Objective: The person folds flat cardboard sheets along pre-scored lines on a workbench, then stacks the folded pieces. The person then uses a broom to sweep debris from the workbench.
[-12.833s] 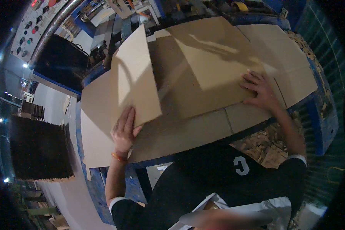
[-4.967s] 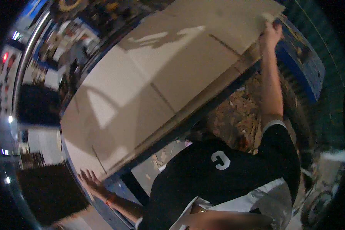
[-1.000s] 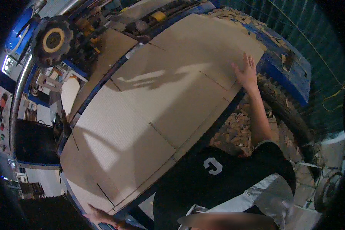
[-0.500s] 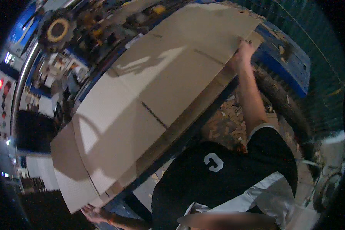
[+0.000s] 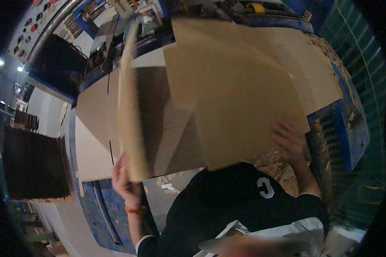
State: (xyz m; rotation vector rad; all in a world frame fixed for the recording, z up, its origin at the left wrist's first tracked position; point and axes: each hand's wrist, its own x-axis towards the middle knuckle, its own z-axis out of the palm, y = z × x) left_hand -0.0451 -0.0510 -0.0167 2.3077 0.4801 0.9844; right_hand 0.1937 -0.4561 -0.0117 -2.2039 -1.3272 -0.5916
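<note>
A single pale block character (image 5: 269, 186) with cut corners stands on the chest of the black shirt (image 5: 227, 197), large and plain against the dark cloth, and tilted a little in this view. It is the only mark clear enough to make out. On the control panel (image 5: 31, 22) at the upper left, any markings around the knobs and coloured buttons are too small and blurred to read.

The cardboard (image 5: 240, 98) is tan, the shirt (image 5: 214, 207) black, the bracelet (image 5: 135, 210) orange, the ribbed wall (image 5: 360, 85) green.
</note>
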